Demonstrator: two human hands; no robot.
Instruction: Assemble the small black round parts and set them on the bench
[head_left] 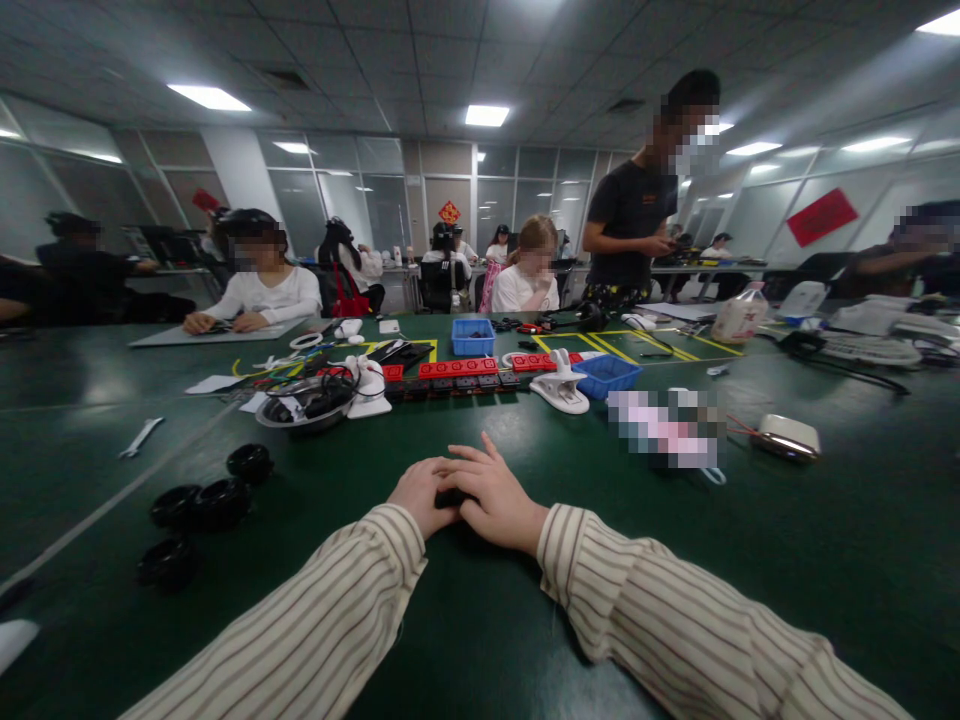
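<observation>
At the bench front, the left hand curls its grip round a small dark part, perhaps a wheel, the right hand laid flat-fingered over it; four black tyres lie loose, untouched, to the left.

i can read no text. the red diamond sign on the far glass wall and the red banner at right are too small to make out.
</observation>
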